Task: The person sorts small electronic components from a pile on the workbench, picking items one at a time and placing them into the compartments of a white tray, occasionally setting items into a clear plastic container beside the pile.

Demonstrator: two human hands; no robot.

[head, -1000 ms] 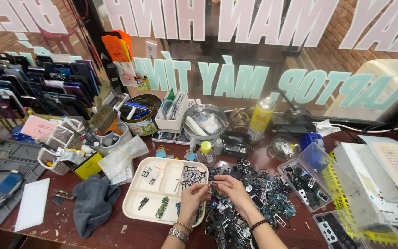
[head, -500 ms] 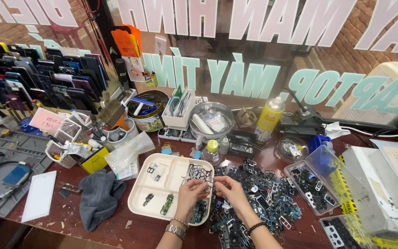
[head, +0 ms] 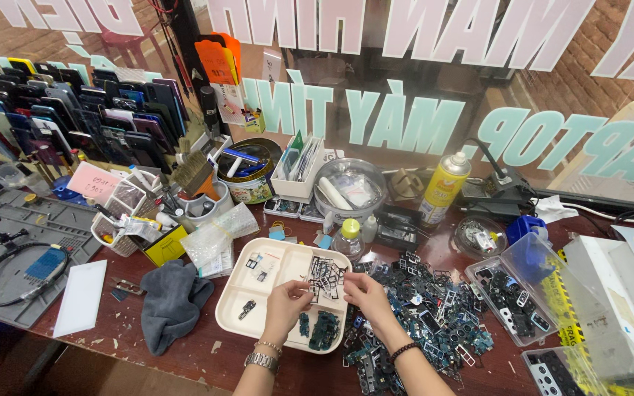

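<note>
My left hand and my right hand meet over the right side of a cream divided tray. Together they pinch a tangled cluster of small black metal frames, held just above the tray. Other small parts lie in the tray's compartments, dark ones in the near right one. To the right of the tray spreads a big pile of small dark phone parts, right under my right wrist.
A grey cloth and white card lie left of the tray. Behind it stand a small bottle, a clear bowl, a yellow spray can and tool cups. Clear parts boxes sit right; phones line the back left.
The view has dropped and shifted slightly. Both hands have drawn closer together over the tray and now hold the cluster of black frames between them.
</note>
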